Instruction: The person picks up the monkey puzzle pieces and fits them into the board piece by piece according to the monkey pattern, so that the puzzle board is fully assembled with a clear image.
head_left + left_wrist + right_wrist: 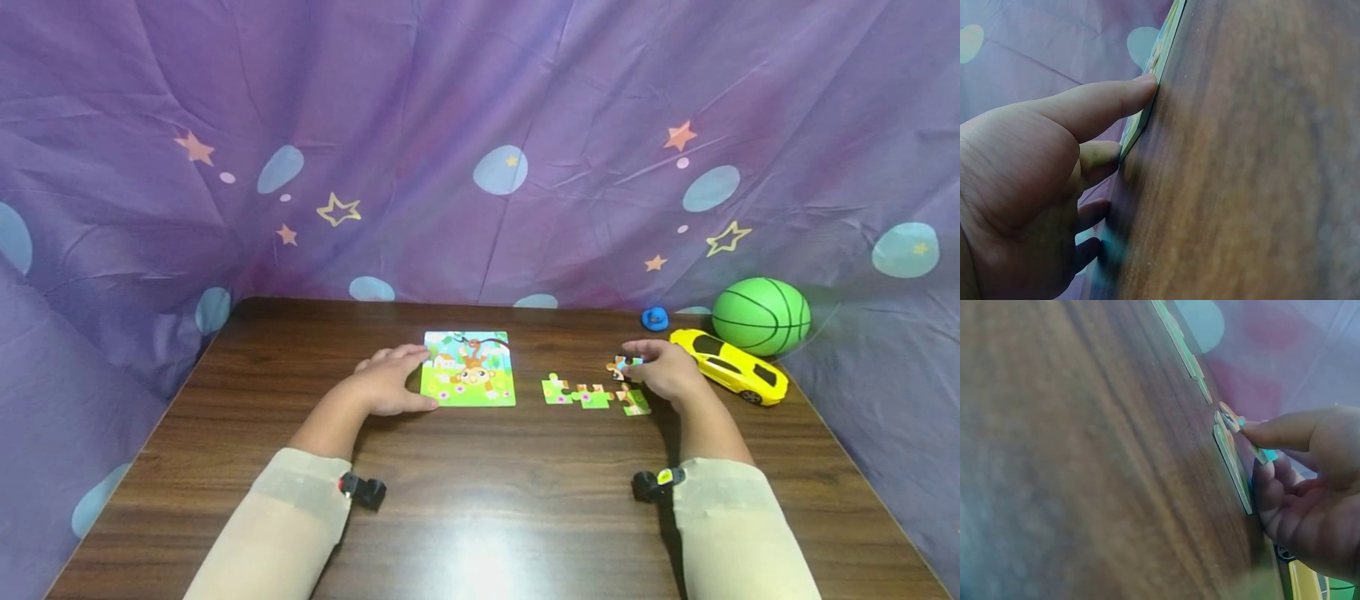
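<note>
A square puzzle board (469, 371) with a hanging monkey picture lies on the table. My left hand (392, 382) is at its left side, thumb and fingers touching its edge; in the left wrist view, the thumb (1110, 103) lies straight against the board's rim. My right hand (667, 369) pinches a blue and brown puzzle piece (619, 367), seen held between thumb and fingers in the right wrist view. Just below it lies a loose green puzzle piece (634, 403). To its left, two green puzzle pieces (596, 398) lie side by side, joined or touching.
Behind my right hand sits a yellow toy car (731, 367), with a green ball (761, 317) beyond it. A small blue toy (655, 318) stands near the back edge of the brown wooden table (480, 475). A purple patterned cloth (420, 100) hangs behind and around the table.
</note>
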